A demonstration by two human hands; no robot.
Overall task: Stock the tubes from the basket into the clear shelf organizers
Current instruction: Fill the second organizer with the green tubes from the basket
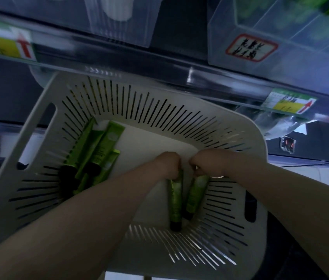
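Note:
A white slotted basket (pixel 179 110) sits below the shelf edge. Several green tubes with black caps (pixel 97 152) lie in a heap along its left wall. Both my hands reach down inside the basket. My left hand (pixel 167 164) grips the flat end of one green tube (pixel 175 203), which hangs cap down. Close beside it, my right hand (pixel 206 161) pinches the top of a second green tube (pixel 196 193), also cap down. Above, at the top right, a clear shelf organizer (pixel 260 33) holds blurred green items.
A clear shelf rail (pixel 179 69) with yellow price tags (pixel 289 104) runs across just above the basket. Another clear organizer (pixel 119 19) at the top centre holds white containers. A red-bordered label (pixel 250 47) is stuck on the right organizer.

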